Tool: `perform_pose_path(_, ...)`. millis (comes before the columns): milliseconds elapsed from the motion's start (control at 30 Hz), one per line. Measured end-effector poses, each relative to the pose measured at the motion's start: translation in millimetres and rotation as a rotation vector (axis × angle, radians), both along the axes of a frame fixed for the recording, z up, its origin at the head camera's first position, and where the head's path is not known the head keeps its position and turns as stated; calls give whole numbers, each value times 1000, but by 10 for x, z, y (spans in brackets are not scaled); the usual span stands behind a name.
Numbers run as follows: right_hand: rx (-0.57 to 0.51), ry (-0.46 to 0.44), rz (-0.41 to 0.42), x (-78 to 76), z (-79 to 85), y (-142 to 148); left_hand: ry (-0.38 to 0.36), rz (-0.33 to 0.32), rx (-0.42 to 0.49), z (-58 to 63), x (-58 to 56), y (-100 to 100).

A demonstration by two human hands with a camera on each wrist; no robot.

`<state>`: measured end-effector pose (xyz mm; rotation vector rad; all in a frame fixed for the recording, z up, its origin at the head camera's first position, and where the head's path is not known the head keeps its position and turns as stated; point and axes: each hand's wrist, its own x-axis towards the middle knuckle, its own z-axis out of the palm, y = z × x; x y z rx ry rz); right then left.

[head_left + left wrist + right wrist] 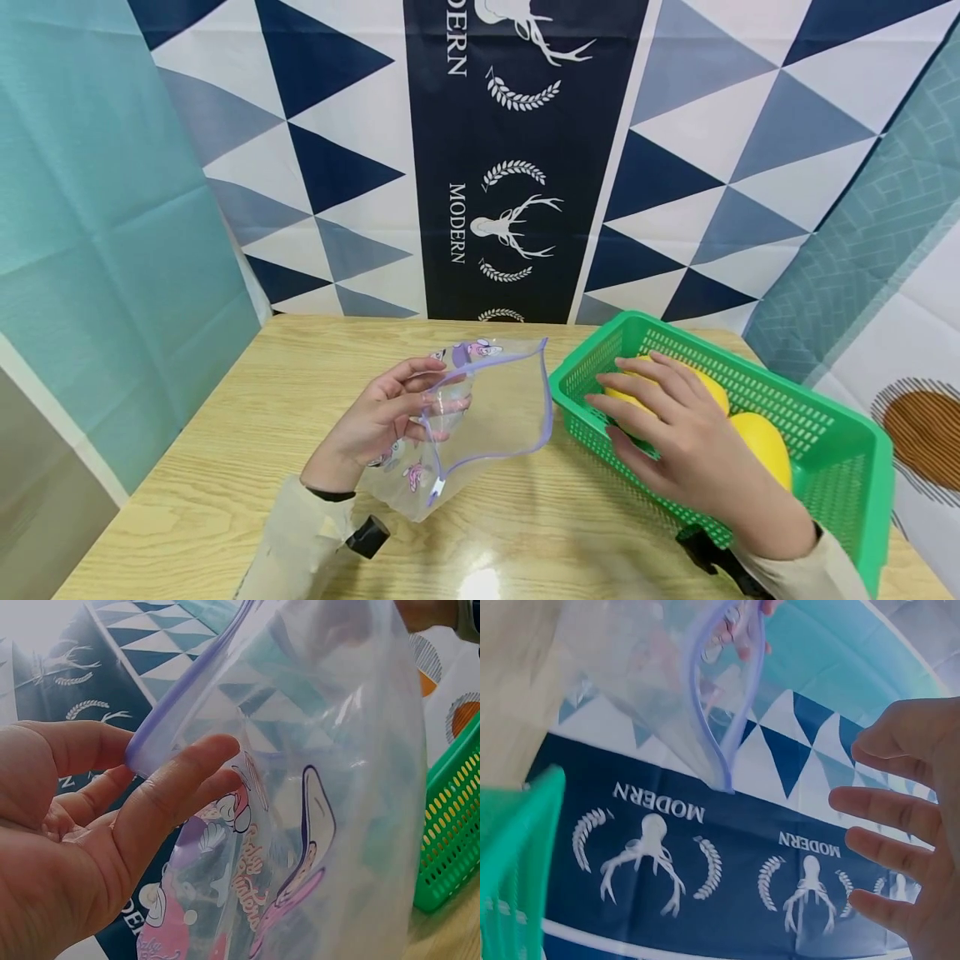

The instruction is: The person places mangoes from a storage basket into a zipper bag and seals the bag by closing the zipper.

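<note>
My left hand [401,408] holds a clear plastic zip bag [487,408] by one side of its mouth. Purple edging runs round the mouth, which gapes toward the right, and a small white slider sits at its lower corner. In the left wrist view, cartoon prints and pink lettering show on the bag [300,855], and fingers of the left hand [112,817] meet its purple edge. My right hand [675,433] hovers over a green basket [832,417], fingers spread and holding nothing. Beneath it are smooth yellow rounded things [761,446], partly hidden by the hand.
The basket stands at the right of a light wooden table [270,433]. A patterned cloth [510,167] with deer heads hangs behind the table. Teal cloth [112,208] hangs on the left. Black wrist straps with small devices are on both wrists.
</note>
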<state>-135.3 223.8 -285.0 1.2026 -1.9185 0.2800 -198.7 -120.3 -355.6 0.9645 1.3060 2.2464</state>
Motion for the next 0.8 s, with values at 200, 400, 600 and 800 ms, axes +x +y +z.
perform_pose_path(200,47,18,-47,-5,161,144,-16,24,-23,1,12,8)
perform_pose_path(400,97,8,-88,-152,231,305,-19,34,-35,15,20,17)
perform_pose_path(600,185,-6,-132,-387,189,495,-19,47,-41,21,29,19)
perform_pose_path(800,274,-73,-180,-622,45,710,-13,41,-44,21,39,14)
